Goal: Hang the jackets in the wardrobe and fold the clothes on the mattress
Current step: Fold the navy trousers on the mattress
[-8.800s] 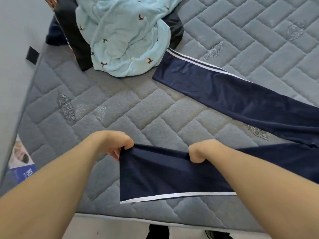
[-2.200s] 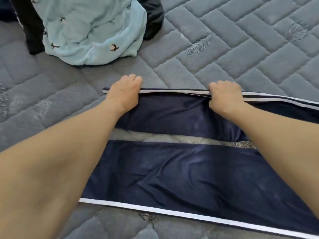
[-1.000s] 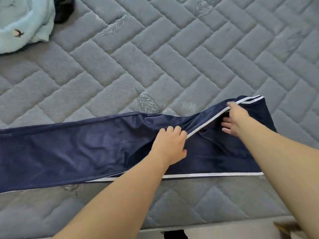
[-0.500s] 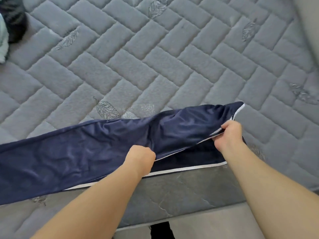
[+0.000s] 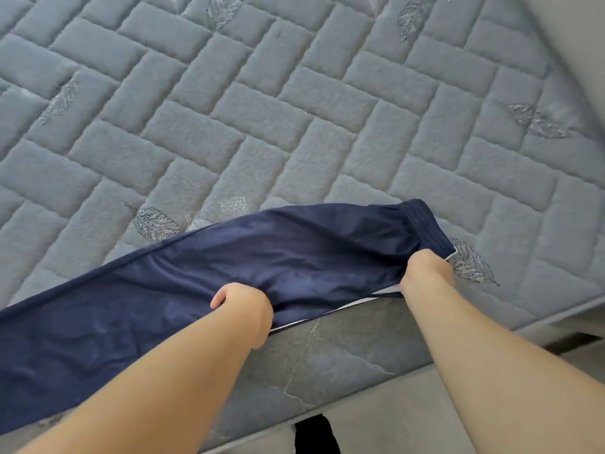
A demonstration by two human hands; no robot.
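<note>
Navy track pants (image 5: 294, 257) with a white side stripe lie along the near edge of the grey quilted mattress (image 5: 262, 109), folded lengthwise leg on leg. Their ribbed waistband is at the right end. My left hand (image 5: 245, 309) grips the near edge of the pants mid-length, fingers curled into the fabric. My right hand (image 5: 425, 270) grips the near corner at the waistband. The left end of the pants runs out of view.
The mattress side panel (image 5: 343, 355) drops to a pale floor (image 5: 409, 421) at the bottom. A dark object (image 5: 314, 434) shows on the floor below the edge. A light wall or furniture (image 5: 576, 44) rises at the right.
The upper leg has been pulled over onto the lower one, hiding most of the white stripe. Both hands moved toward the near edge; the view shifted right, and the light blue garment left view.
</note>
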